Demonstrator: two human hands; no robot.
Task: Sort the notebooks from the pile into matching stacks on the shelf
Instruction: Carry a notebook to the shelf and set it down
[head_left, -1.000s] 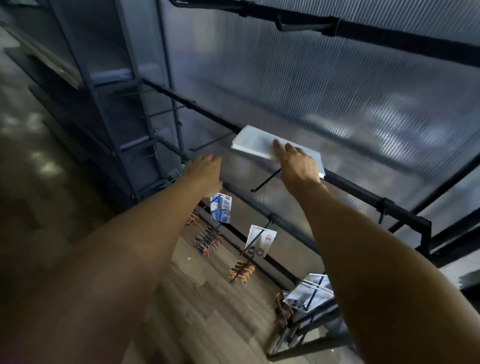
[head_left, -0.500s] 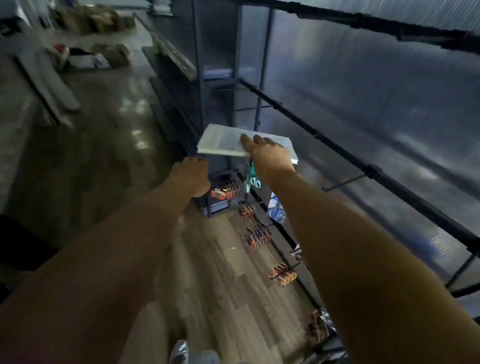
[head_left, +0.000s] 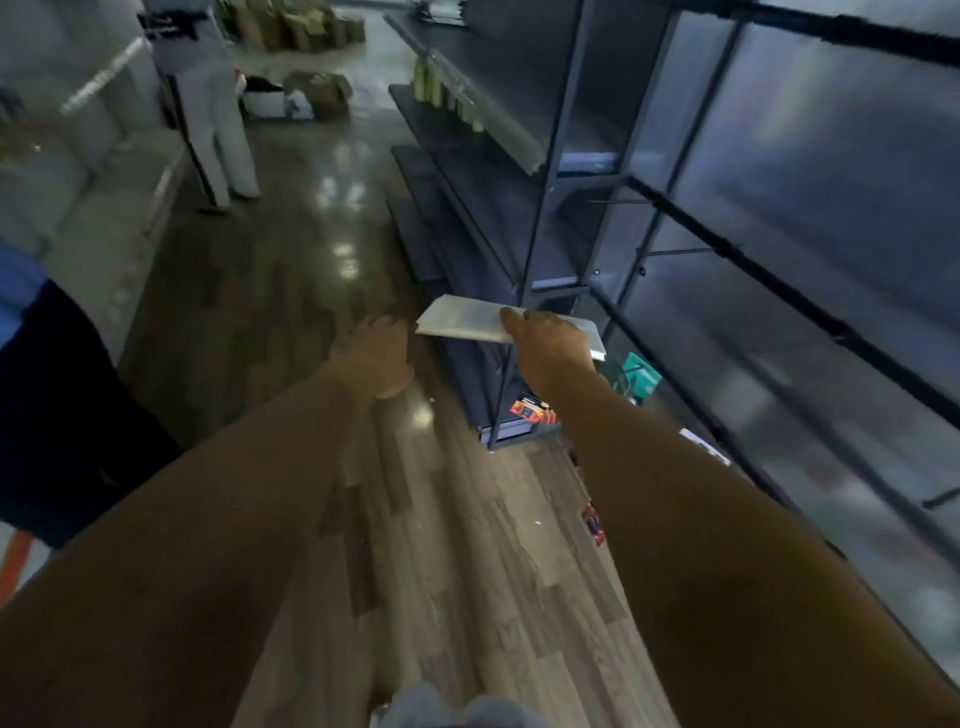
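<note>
I hold the notebook (head_left: 467, 325) out flat in the air, the fingers (head_left: 511, 319) of my right hand (head_left: 550, 348) lying over its top near one end, thumb presumably beneath, so it stays level while I carry it. It hangs over the floor (head_left: 291, 291), just short of the dark shelf (head_left: 467, 171) beyond my fingers. My left hand (head_left: 374, 358) floats just beside it, fingers loosely curled and holding nothing, probably ready to steady it.

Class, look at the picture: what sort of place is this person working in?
Probably a shop aisle being stocked: long metal shelving, display hooks on a backing panel, and cardboard boxes on the floor.
</note>
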